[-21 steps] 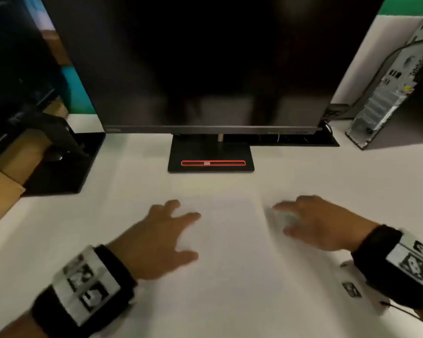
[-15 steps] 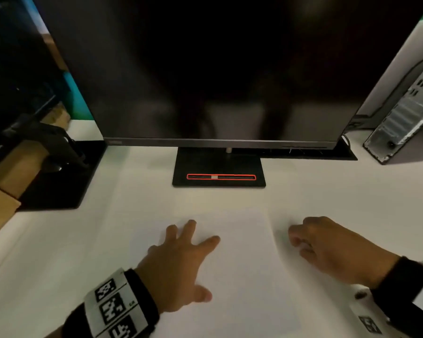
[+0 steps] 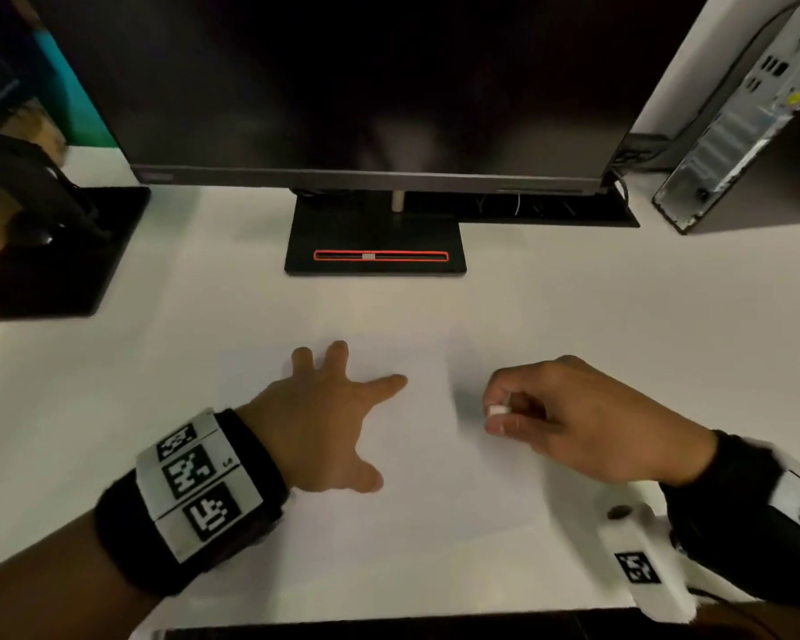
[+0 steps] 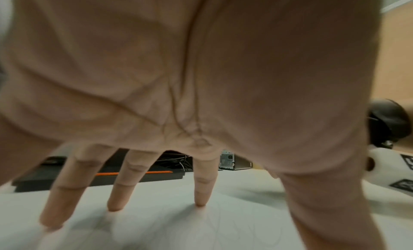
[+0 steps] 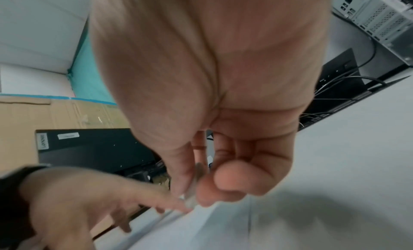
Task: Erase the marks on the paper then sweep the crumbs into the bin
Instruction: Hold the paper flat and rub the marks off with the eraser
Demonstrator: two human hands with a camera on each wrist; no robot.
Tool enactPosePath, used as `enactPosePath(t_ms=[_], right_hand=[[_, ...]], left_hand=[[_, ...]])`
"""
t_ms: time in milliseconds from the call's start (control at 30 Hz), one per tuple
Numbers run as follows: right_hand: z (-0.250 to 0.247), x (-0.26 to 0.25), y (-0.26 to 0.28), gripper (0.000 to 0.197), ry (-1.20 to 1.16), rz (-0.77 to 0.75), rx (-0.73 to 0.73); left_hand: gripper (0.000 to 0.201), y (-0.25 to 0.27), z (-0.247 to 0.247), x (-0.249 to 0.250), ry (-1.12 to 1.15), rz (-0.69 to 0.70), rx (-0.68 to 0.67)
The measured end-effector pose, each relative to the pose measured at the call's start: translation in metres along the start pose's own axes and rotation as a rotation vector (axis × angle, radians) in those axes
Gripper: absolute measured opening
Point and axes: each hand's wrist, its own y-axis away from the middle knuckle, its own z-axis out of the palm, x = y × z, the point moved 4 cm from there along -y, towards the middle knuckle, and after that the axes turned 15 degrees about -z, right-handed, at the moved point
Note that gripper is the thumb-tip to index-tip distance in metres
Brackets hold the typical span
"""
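The left hand point(image 4: 201, 77) filled most of the picture, its palm turned toward the camera. Its straight, spread fingers point(image 4: 202, 188) touched with their tips the white sheet of paper point(image 4: 223, 227) on the pale bench point(image 4: 245, 181). Faint thin pencil lines point(image 4: 214, 225) were on the paper. Behind the fingers stood a flat black monitor base with an orange stripe point(image 4: 156, 174), and farther back a small grey computer case point(image 4: 228, 160).

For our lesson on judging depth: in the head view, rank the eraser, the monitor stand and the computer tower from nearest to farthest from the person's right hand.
1. Eraser: pinched in the right hand itself.
2. Monitor stand: farther back, toward the left.
3. Computer tower: far right corner of the desk.
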Motion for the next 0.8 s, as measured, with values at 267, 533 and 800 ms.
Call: enactPosePath(t_ms=[267,533,800], right_hand=[[0.022,0.003,0.02,0.015,0.021,0.068,0.003],[0.021,0.009,0.011,0.028,0.147,0.135,0.01],[0.03,-0.002,0.007,0.035,0.171,0.128,-0.065]], left_hand=[[0.119,0.003,0.005,0.031,-0.039,0.116,-0.065],[0.129,-0.003,0.015,0.029,-0.138,0.11,-0.109],[0.13,-0.003,0.015,0.031,-0.154,0.111,-0.114]])
